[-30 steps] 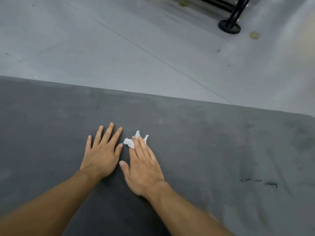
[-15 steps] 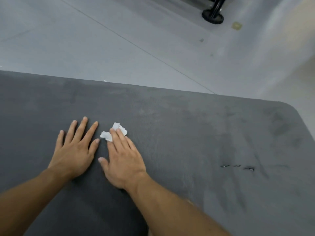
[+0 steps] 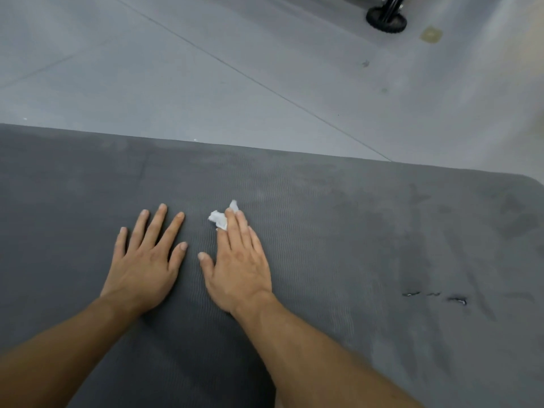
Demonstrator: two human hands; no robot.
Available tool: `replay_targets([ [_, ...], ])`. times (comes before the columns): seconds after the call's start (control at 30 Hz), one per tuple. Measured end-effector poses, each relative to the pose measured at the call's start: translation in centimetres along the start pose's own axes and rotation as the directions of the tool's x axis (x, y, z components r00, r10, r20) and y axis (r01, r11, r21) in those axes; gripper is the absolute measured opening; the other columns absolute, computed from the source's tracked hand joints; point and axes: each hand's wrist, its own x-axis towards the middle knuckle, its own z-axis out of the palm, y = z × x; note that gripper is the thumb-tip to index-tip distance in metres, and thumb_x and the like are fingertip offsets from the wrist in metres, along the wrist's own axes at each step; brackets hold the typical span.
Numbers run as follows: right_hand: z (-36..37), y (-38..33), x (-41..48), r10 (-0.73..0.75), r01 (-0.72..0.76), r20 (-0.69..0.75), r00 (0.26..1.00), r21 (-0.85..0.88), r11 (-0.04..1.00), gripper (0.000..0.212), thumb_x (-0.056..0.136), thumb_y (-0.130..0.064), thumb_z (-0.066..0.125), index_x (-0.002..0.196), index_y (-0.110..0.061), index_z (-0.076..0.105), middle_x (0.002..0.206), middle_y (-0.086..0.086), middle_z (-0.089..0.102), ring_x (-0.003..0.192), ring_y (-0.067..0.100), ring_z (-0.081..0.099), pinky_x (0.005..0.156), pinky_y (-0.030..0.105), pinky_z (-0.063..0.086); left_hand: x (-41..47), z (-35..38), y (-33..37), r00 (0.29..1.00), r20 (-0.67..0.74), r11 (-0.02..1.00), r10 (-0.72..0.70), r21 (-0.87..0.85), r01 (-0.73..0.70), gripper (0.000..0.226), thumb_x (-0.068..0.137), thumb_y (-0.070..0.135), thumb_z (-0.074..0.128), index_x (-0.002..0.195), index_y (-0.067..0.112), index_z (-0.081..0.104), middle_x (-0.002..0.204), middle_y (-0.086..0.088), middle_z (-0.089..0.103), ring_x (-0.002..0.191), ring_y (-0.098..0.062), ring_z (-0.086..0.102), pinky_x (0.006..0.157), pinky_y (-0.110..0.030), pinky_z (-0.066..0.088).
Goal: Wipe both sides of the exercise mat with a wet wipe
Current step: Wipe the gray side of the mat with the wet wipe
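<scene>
1. Small crumpled white wet wipe (image 3: 218,219), pinned to the mat under the straight fingertips of the right hand (image 3: 240,266), with white tufts poking out ahead of and to the left of those fingers.
2. Dark grey exercise mat (image 3: 323,231), spread flat on the floor and filling the lower half of the view, finely ribbed, with a straight far edge, a rounded corner at the far right and darker smudged patches toward the right end.
3. Three small tears (image 3: 456,300) in a row in the mat's surface, well to the right of the hands.
4. Right hand palm down, fingers straight and close together, thumb out to the left, pressing on the wipe rather than curling round it.
5. Left hand (image 3: 147,260) palm down on the mat just beside the right, fingers straight and spread, holding nothing, with the two thumbs near each other but apart.
6. Bare forearms coming in from the bottom edge, angled toward each other.
7. Pale grey floor (image 3: 176,69) beyond the mat's far edge, crossed diagonally by a thin seam line.
8. Black round foot (image 3: 386,20) with a black post, at the top right, well apart from the mat, and a small tan patch (image 3: 430,34) just to its right.
</scene>
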Motion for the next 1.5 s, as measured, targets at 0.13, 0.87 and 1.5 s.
replay_targets([
  [0.13, 0.7, -1.2, -1.2, -0.187, 0.192, 0.066, 0.98, -0.071, 0.979, 0.071, 0.108, -0.046, 0.035, 0.165, -0.008, 0.013, 0.174, 0.006, -0.004, 0.158, 0.017, -0.017, 0.129, 0.037, -0.007, -0.2, 0.2, 0.2, 1.0, -0.021, 1.0, 0.003, 0.008, -0.003, 0.067, 0.102, 0.061, 0.005, 0.165, 0.037, 0.01, 0.173, 0.007, 0.0, 0.16, -0.018, -0.004, 0.127, -0.052, 0.006],
  [0.87, -0.1, 0.3, -0.2, -0.149, 0.154, 0.049, 0.988, -0.123, 0.98, 0.071, 0.107, -0.047, 0.037, 0.165, -0.011, 0.017, 0.174, 0.003, -0.001, 0.159, 0.016, -0.013, 0.13, 0.041, -0.002, -0.5, 0.3, 0.4, 0.998, -0.061, 1.0, 0.006, 0.017, -0.005, 0.066, 0.104, 0.058, 0.01, 0.165, 0.035, 0.016, 0.173, 0.005, 0.008, 0.16, -0.019, 0.002, 0.127, -0.052, 0.009],
  [1.5, 0.0, 1.5, 1.5, -0.044, 0.045, 0.008, 0.999, -0.198, 0.979, 0.073, 0.105, -0.051, 0.027, 0.166, -0.016, 0.01, 0.174, 0.001, 0.004, 0.16, 0.014, -0.002, 0.13, 0.042, 0.006, -2.1, 0.3, 1.7, 0.994, -0.076, 0.997, -0.075, 0.018, 0.077, 0.062, 0.106, 0.051, 0.02, 0.164, 0.03, 0.024, 0.173, 0.001, 0.014, 0.16, -0.021, 0.007, 0.127, -0.053, 0.015],
])
